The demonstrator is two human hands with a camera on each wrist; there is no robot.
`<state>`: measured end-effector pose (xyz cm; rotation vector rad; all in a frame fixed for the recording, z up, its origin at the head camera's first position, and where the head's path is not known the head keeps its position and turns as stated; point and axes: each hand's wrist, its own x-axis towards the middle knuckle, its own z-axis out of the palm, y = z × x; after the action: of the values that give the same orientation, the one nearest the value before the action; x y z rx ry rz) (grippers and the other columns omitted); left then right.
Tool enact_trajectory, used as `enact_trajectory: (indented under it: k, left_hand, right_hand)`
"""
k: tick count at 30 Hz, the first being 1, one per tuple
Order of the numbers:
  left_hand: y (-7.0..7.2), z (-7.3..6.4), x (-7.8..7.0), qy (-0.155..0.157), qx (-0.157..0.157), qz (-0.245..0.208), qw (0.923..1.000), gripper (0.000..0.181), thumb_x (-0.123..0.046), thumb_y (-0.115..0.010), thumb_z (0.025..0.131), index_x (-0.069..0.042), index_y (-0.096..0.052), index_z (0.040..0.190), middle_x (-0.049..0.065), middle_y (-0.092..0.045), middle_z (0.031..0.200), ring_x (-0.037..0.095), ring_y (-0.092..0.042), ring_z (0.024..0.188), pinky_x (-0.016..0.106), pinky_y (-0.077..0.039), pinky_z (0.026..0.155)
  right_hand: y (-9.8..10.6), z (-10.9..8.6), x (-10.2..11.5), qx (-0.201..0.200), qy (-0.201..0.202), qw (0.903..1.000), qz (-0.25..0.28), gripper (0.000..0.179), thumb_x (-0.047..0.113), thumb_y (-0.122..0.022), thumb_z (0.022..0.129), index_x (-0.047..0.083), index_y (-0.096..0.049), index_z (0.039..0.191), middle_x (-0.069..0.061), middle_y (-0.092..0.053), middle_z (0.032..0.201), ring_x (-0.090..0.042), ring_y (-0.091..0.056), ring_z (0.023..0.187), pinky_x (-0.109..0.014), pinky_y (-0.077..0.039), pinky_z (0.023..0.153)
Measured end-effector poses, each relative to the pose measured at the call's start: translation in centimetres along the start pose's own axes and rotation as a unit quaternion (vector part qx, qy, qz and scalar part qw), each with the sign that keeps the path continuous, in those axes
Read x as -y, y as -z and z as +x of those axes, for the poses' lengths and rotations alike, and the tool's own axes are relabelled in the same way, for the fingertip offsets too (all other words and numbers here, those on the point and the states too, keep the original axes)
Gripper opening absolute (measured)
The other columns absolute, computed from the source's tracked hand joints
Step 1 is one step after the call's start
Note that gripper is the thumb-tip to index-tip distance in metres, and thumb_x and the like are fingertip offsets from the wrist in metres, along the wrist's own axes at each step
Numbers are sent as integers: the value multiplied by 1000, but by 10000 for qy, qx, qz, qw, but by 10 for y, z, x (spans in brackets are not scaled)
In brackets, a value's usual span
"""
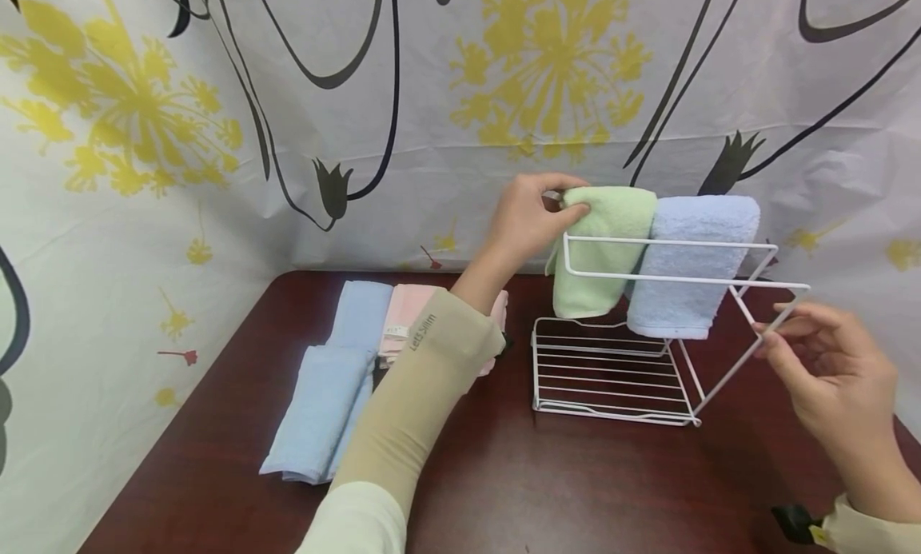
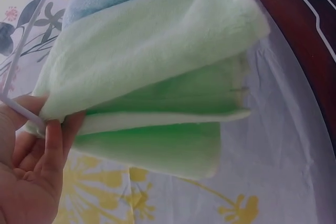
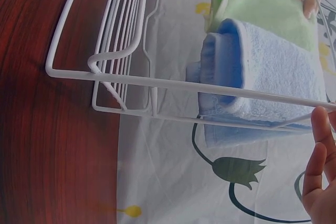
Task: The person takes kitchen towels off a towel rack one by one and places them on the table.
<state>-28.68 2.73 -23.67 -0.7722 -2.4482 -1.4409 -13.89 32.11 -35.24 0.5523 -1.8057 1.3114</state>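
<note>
A white wire rack [image 1: 748,283] stands on the table, with a slatted base and a raised rail. Over its rail hangs a folded pale green towel [image 1: 604,254], and just to the right a folded light blue towel [image 1: 694,258] hangs beside it. My left hand [image 1: 528,218] pinches the green towel's upper left corner, thumb in front, at the rail's left end. In the left wrist view the green towel's [image 2: 152,56] layers fan apart below the fold. On the right side, my right hand [image 1: 845,370] holds the rack's slanted side wire between thumb and fingers.
Folded blue towels [image 1: 316,410] lie at the table's left. Next to them, pink towels [image 1: 413,306] are partly hidden behind my left forearm. A patterned white cloth [image 1: 403,162] with yellow flowers hangs behind the dark red table [image 1: 489,474].
</note>
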Motion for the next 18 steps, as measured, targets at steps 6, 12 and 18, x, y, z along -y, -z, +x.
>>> enact_trajectory:
  k: [6, 12, 18]
  left_hand:
    - [-2, -2, 1, -230, -205, 47, 9995, 24, -19, -75, 89, -15, -76, 113, 4, -76, 105, 7, -72, 79, 14, -53, 70]
    - [-5, -3, 4, -531, -413, -145, 9976, 26, -15, -76, 88, -9, -75, 114, 8, -76, 107, 10, -73, 77, 14, -54, 68]
    - [-6, -1, 5, -586, -610, -215, 9962, 26, -14, -77, 87, -10, -76, 112, 8, -76, 106, 9, -73, 75, 13, -54, 68]
  right_hand:
    - [0, -1, 0, -16, -22, 9999, 152, 38, -25, -56, 80, -21, -55, 117, 7, -73, 92, 1, -67, 73, -6, -49, 66]
    - [0, -1, 0, -38, -44, 10000, 19, 37, -25, -57, 80, -22, -54, 117, 8, -73, 91, 1, -67, 73, -6, -50, 66]
    - [-3, -1, -2, -44, 26, 9962, 864, 39, -26, -55, 79, -22, -55, 118, 1, -74, 92, -3, -69, 74, -8, -52, 68]
